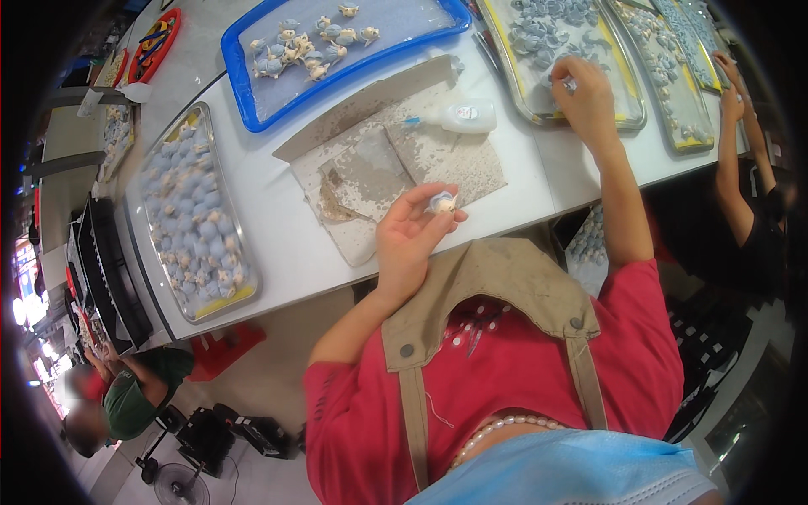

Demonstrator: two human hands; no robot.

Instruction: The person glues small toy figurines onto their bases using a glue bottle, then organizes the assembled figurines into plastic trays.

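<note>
Small blue-and-cream figurine (pixel 442 202) pinched in raised left hand (pixel 410 236), right hand (pixel 583 94) outstretched, fingers curled into metal tray (pixel 629 108)

Four metal trays (pixel 135 220) of small blue-and-cream figurines – one at left, three at upper right. One blue plastic tray (pixel 238 63), one red tray (pixel 156 52), one white glue bottle (pixel 463 116) – and one figurine (pixel 442 202) pinched in fingertips.
</note>
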